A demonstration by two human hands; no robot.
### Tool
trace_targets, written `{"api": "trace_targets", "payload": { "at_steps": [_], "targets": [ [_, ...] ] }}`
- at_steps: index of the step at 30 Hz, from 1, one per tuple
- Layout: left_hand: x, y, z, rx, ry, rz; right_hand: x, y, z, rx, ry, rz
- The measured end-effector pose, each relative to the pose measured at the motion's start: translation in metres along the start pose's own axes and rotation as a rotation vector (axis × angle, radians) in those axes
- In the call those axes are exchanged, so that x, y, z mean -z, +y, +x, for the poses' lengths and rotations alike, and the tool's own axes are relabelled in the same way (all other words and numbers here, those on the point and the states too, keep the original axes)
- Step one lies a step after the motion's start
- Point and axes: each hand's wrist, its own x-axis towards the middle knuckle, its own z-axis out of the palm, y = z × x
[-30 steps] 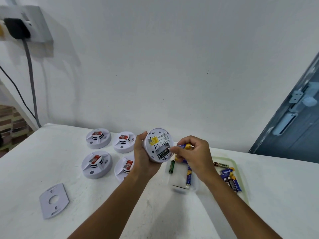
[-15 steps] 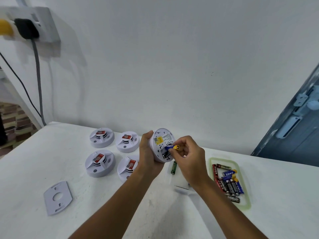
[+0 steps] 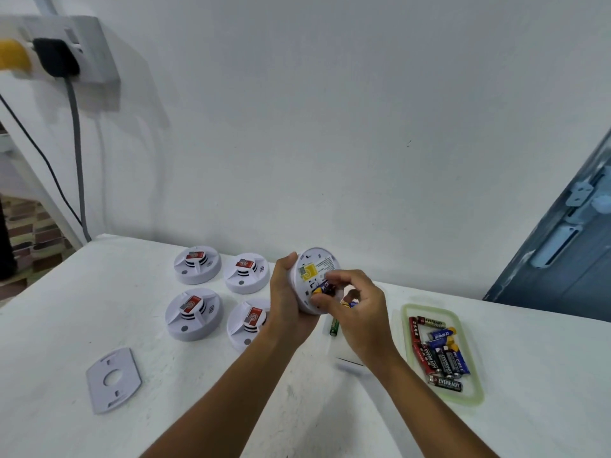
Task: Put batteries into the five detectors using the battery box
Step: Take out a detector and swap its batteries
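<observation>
step: seating blue battery (image 3: pixel 325 287) into held detector (image 3: pixel 312 279), first of five
left hand (image 3: pixel 287 307): fingers wrapped round detector
right hand (image 3: pixel 358 312): fingertips pinching battery
next: press flat, check polarity

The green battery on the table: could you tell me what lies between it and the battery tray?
In the head view, the right hand and wrist cross between the green battery and the battery tray.

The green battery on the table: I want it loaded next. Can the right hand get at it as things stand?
Probably not yet. The green battery lies uncovered just below the right hand, but that hand is pressing a blue battery into the detector held by the left hand.
</observation>
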Motion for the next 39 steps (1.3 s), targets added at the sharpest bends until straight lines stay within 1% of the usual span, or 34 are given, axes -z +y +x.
{"api": "trace_targets", "payload": {
  "at_steps": [3,5,7,10,12,14,18,20,23,29,31,33,36,39],
  "targets": [
    [0.000,-0.001,0.001,-0.009,-0.005,-0.004,0.001,0.003,0.002,-0.143,0.050,0.012],
    [0.000,-0.002,0.002,0.007,-0.032,-0.012,0.003,0.005,0.003,-0.248,0.015,0.060],
    [-0.002,-0.004,0.000,0.031,-0.072,-0.015,0.004,0.004,0.005,-0.339,-0.032,0.159],
    [-0.003,-0.003,-0.002,0.059,-0.111,-0.004,0.005,0.001,0.009,-0.409,-0.088,0.349],
    [0.000,-0.002,0.000,0.081,-0.107,-0.009,0.002,0.002,0.009,-0.416,-0.103,0.375],
    [0.005,-0.001,0.000,0.117,-0.114,-0.025,-0.001,0.003,0.009,-0.384,-0.118,0.382],
    [0.006,0.003,-0.001,0.169,-0.139,-0.047,0.010,-0.004,0.013,-0.425,-0.189,0.596],
    [0.006,0.006,-0.002,0.181,-0.146,-0.062,0.015,-0.004,0.013,-0.422,-0.235,0.576],
    [0.005,0.008,-0.002,0.193,-0.160,-0.017,0.018,-0.004,0.008,-0.404,-0.253,0.529],
    [0.001,0.010,-0.005,0.225,-0.172,0.065,0.019,-0.012,-0.003,-0.358,-0.117,0.448],
    [0.001,0.011,-0.005,0.235,-0.167,0.083,0.018,-0.012,-0.007,-0.353,-0.095,0.437],
    [0.002,0.010,-0.006,0.237,-0.158,0.090,0.020,-0.013,-0.010,-0.358,-0.110,0.441],
    [0.003,0.008,-0.007,0.238,-0.161,0.090,0.026,-0.014,-0.011,-0.380,-0.188,0.474],
    [-0.001,0.008,-0.011,0.232,-0.181,0.078,0.029,-0.014,-0.014,-0.371,-0.164,0.461]
  ]
}}
